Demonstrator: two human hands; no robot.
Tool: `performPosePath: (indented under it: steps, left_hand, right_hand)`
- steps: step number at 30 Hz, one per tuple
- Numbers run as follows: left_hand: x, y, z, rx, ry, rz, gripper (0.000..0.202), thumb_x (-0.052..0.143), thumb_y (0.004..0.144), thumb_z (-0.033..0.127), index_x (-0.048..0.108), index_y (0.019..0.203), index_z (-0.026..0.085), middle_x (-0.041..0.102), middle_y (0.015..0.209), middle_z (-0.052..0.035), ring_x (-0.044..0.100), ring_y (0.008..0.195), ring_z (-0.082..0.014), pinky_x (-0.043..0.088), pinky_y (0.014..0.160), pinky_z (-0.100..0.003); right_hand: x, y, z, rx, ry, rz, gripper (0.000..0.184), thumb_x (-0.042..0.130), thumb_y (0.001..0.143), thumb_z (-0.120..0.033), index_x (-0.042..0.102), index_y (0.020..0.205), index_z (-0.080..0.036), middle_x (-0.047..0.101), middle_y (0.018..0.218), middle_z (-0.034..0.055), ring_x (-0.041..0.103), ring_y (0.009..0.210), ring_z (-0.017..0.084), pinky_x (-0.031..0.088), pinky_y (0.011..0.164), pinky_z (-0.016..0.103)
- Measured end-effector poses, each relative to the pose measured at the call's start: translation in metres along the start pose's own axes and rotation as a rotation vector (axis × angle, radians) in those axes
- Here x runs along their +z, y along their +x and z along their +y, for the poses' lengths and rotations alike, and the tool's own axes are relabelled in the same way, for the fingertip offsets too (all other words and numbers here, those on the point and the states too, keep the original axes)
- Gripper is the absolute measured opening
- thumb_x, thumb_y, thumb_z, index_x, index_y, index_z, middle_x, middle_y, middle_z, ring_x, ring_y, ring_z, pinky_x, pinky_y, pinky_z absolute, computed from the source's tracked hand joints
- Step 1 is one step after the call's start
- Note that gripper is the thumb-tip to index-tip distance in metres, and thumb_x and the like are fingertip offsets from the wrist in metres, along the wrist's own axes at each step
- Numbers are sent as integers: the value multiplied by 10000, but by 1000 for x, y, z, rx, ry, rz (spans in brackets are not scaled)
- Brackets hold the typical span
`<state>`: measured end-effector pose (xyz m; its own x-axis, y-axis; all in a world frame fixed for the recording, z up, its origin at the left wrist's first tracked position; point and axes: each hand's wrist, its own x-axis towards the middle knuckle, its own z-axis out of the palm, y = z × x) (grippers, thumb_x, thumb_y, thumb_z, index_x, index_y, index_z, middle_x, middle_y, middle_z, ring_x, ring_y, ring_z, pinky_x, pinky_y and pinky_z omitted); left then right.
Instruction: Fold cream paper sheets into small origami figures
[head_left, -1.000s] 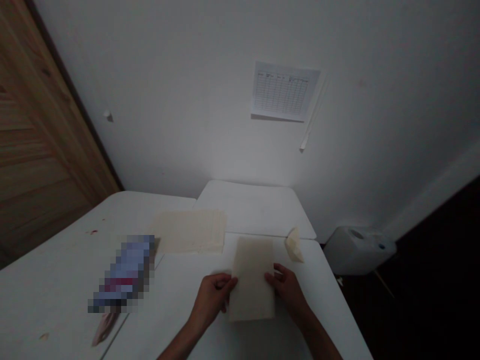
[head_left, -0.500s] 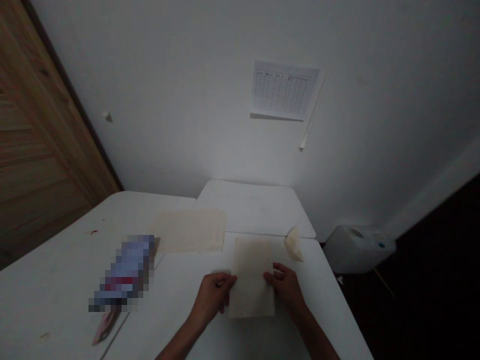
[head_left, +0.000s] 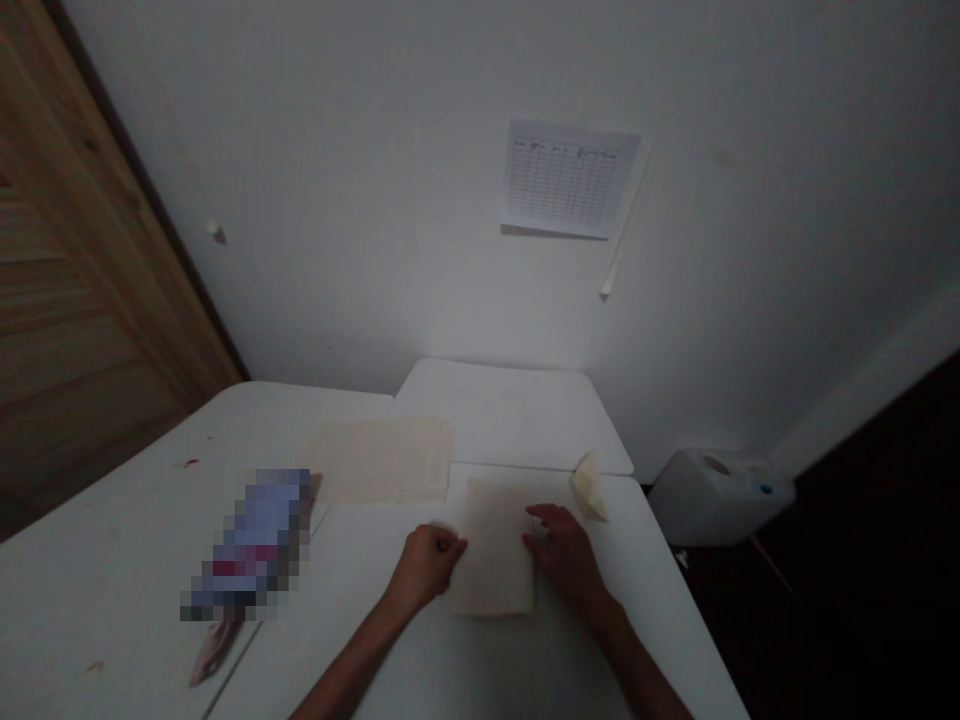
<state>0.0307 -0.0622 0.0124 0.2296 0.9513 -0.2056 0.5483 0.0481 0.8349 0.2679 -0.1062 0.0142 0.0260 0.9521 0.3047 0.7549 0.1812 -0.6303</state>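
A cream sheet of paper lies flat on the white table in front of me. My left hand is curled at the sheet's left edge, its fingers closed on that edge. My right hand rests on the sheet's right side with the fingers pressed down on the paper. A stack of similar cream sheets lies further back to the left. A small folded paper shape stands just beyond my right hand.
A pixelated blue-grey object lies on the table at the left, with a pinkish item below it. A second white table meets the wall. A printed chart hangs on the wall. A white container sits on the floor at right. A wooden door is at left.
The sheet has been lowered flat onto the table and looks shorter. My right hand has moved onto its right side and up a little; my left hand has curled at the left edge.
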Motion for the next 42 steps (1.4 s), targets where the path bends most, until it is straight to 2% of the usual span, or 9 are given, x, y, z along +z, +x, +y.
performPosePath:
  steps: [2, 4, 11, 15, 18, 24, 28, 36, 42]
  left_hand:
    - [-1, 1, 1, 1, 33, 4, 418, 512, 750, 509, 495, 481, 190, 463, 369, 22, 452, 359, -126, 331, 435, -235]
    - [-1, 1, 3, -1, 63, 3, 384, 528, 753, 449, 495, 472, 189, 468, 374, 22, 465, 377, -129, 334, 453, -236]
    - [-5, 3, 6, -9, 116, -22, 395, 533, 773, 415, 499, 452, 188, 477, 377, 15, 503, 414, -144, 354, 483, -240]
    - [-6, 5, 5, -24, 114, -44, 414, 528, 786, 461, 516, 477, 185, 480, 373, 15, 491, 385, -139, 362, 463, -239]
    - [-7, 2, 3, -48, 104, -68, 429, 508, 795, 508, 527, 515, 184, 473, 367, 20, 464, 345, -131, 345, 413, -232]
    - [-9, -19, -6, -87, 82, -135, 476, 524, 758, 594, 464, 504, 196, 427, 348, 37, 422, 293, -117, 267, 316, -205]
    - [-8, -31, -8, -97, 74, -121, 428, 527, 761, 538, 483, 512, 192, 448, 372, 31, 438, 303, -120, 271, 308, -205]
    - [-5, -35, -6, -56, 95, -51, 367, 536, 755, 436, 480, 480, 200, 459, 385, 31, 497, 383, -140, 337, 415, -232]
    - [-4, -37, -13, 119, 272, 17, 296, 527, 779, 328, 557, 523, 182, 596, 541, -11, 573, 561, -163, 359, 555, -249]
  right_hand:
    - [-1, 2, 4, -169, -21, -85, 200, 546, 863, -203, 686, 1005, -214, 694, 1053, 58, 612, 991, 214, 486, 884, 349]
    - [0, 4, 9, -256, -18, -139, 196, 510, 906, -193, 703, 932, -219, 713, 990, 37, 612, 953, 194, 491, 861, 329]
    - [-11, 1, 18, -345, -52, -230, 164, 593, 886, -264, 704, 1003, -233, 700, 1093, 26, 591, 1013, 201, 479, 891, 333]
    - [-21, -5, 15, -341, -108, -287, 376, 735, 754, -389, 676, 1088, -227, 645, 1226, 46, 546, 1131, 247, 434, 974, 382]
    - [-23, -10, 15, -311, -145, -334, 504, 742, 724, -460, 649, 1158, -222, 598, 1297, 56, 504, 1200, 259, 397, 1021, 405]
    - [-24, -13, 11, -259, -163, -359, 502, 709, 755, -454, 638, 1191, -215, 570, 1333, 49, 464, 1248, 252, 361, 1056, 399]
    - [-27, -13, 6, -250, -157, -358, 491, 698, 761, -440, 633, 1197, -224, 569, 1334, 41, 462, 1247, 246, 360, 1050, 397]
    - [-34, -13, 2, -257, -211, -458, 620, 695, 734, -480, 559, 1292, -246, 499, 1403, 50, 415, 1297, 259, 317, 1070, 420]
    - [-37, -12, 4, -272, -221, -497, 722, 698, 704, -556, 520, 1330, -243, 456, 1437, 59, 387, 1315, 281, 282, 1088, 437]
